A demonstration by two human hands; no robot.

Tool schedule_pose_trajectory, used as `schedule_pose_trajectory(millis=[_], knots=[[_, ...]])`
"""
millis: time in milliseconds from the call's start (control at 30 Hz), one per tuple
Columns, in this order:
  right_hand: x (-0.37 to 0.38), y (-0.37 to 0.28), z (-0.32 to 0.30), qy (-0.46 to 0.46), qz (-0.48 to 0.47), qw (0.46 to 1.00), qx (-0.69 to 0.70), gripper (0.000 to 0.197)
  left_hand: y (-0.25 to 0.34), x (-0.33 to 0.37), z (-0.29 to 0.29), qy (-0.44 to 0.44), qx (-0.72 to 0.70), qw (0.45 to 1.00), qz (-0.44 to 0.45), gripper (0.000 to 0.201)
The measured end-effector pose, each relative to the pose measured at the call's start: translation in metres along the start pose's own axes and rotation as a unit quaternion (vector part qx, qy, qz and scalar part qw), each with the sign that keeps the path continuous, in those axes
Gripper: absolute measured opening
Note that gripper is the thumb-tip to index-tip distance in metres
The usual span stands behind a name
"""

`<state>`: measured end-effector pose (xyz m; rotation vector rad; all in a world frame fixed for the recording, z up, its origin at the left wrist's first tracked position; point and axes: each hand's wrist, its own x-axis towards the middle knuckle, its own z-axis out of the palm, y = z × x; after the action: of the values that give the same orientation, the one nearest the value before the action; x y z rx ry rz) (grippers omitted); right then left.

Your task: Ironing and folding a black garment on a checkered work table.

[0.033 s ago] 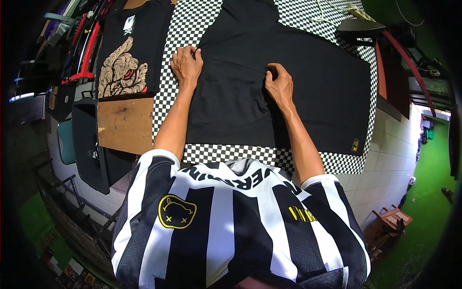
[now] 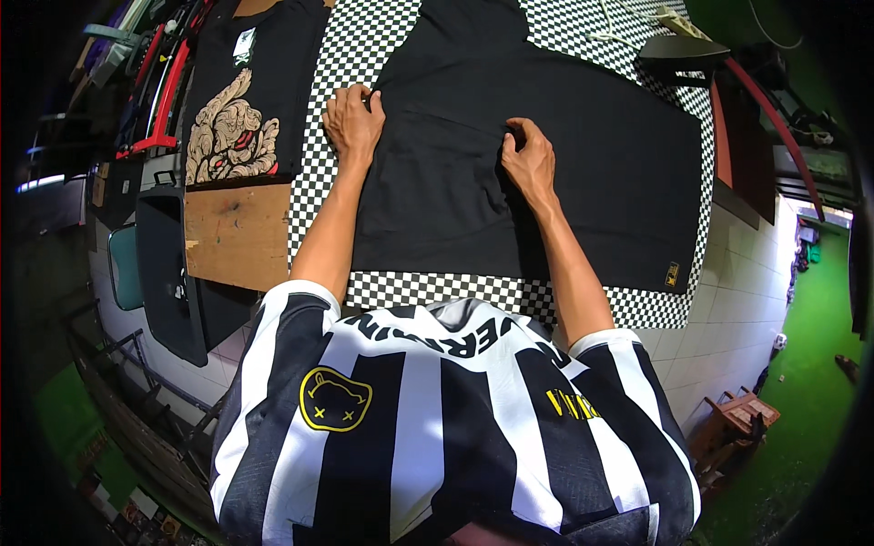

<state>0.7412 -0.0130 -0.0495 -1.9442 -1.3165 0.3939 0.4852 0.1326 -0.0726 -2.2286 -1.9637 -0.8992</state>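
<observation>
A black T-shirt (image 2: 610, 173) lies spread over a black-and-white checkered cloth (image 2: 428, 289), with a small yellow-marked label (image 2: 672, 274) at its lower right corner. At the shirt's left edge rests my left hand (image 2: 353, 126), its fingers bent over the checkered cloth and its thumb apart, by the black fabric. My right hand (image 2: 530, 159) is over the middle of the shirt, thumb and forefinger curved with a gap between them. I see nothing held in either hand. Slight creases run through the fabric between the hands.
Left of the cloth lies another black shirt (image 2: 273, 91) with a tan swirling print and white tag, on a wooden board (image 2: 238, 232). A dark, flat-topped object (image 2: 683, 50) and pale cords occupy the far right. A small wooden stool (image 2: 739, 420) stands at lower right.
</observation>
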Motion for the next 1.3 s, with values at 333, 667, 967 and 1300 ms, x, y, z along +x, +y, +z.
schedule_pose_trajectory(millis=[333,667,967,1300], knots=[[0.011,-0.006,-0.011,-0.011,0.010,0.999,0.028,0.026,0.041,-0.010,-0.027,-0.095,-0.045,0.992,0.075,0.031],[0.013,0.002,-0.003,0.054,-0.022,0.991,0.117,0.020,0.034,-0.015,-0.021,-0.066,-0.138,0.987,0.055,0.018],[0.019,0.007,0.001,0.054,-0.066,0.996,0.025,0.022,0.026,-0.011,-0.012,-0.051,-0.064,0.988,0.130,0.020],[-0.085,-0.003,-0.059,0.000,-0.220,0.975,-0.034,0.036,-0.017,-0.124,-0.133,-0.063,-0.125,0.990,0.005,0.015]])
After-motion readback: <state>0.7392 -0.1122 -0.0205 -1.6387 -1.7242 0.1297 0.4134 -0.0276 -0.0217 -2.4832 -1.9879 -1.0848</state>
